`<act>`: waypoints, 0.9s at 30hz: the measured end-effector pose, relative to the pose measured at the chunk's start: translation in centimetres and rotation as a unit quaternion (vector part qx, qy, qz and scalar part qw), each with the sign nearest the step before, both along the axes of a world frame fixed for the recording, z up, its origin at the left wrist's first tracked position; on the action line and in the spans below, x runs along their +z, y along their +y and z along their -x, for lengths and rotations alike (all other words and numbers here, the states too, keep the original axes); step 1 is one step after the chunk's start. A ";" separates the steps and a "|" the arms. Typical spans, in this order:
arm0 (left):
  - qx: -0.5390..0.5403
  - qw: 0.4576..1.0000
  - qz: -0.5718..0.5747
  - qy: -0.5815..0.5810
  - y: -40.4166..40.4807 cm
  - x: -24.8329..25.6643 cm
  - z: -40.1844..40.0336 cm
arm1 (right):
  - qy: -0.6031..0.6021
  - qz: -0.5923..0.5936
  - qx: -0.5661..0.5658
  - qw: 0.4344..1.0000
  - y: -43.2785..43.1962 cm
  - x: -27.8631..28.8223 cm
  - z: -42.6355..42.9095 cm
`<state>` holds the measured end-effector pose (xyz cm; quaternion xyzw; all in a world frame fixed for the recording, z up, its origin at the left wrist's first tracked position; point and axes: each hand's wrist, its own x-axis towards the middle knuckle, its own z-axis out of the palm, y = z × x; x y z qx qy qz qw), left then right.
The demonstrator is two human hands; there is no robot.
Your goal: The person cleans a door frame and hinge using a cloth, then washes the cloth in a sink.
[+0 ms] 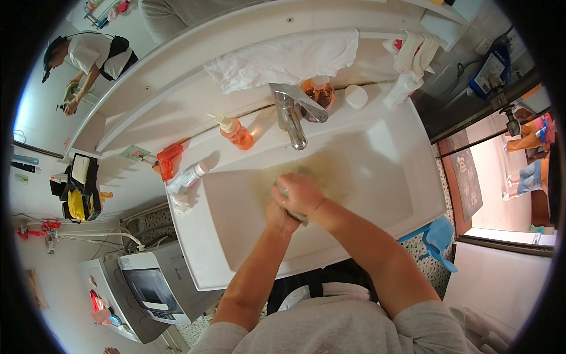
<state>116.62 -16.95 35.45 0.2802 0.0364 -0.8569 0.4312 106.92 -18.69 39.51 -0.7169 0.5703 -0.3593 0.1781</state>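
Both hands are pressed together low in the white washbasin (371,203), below the chrome faucet (294,126). My right hand (301,192) is clenched on top, around a wet, greyish cloth-like item (299,217). My left hand (279,217) grips the same item from beneath, its fingers mostly hidden. Only bits of the item show between the hands, so its exact kind is unclear. Murky yellowish-brown water (340,177) covers the basin floor around them.
Along the basin's back ledge stand an orange pump bottle (239,134), an amber bottle (319,94) and a white round container (356,97). A red-orange toy pistol (169,161) and white tube (190,178) lie left. A white towel (287,57) hangs above; a washing machine (152,287) stands left.
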 end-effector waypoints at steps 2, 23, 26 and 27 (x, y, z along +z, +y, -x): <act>-0.013 0.991 -0.048 -0.128 0.4 5.5 1.1 | 0.013 0.023 -0.038 0.999 -1.0 -1.4 2.4; -0.049 0.876 -0.060 -0.476 0.2 -1.7 -3.5 | 0.168 -0.272 -0.166 0.933 1.3 -7.2 4.6; -0.038 0.897 -0.050 -0.437 0.5 -2.6 -3.6 | 0.209 -0.126 0.106 0.964 2.2 -8.1 4.4; -0.039 0.892 -0.056 -0.448 0.5 -2.1 -3.6 | 0.219 -0.176 0.068 0.957 2.1 -7.5 4.4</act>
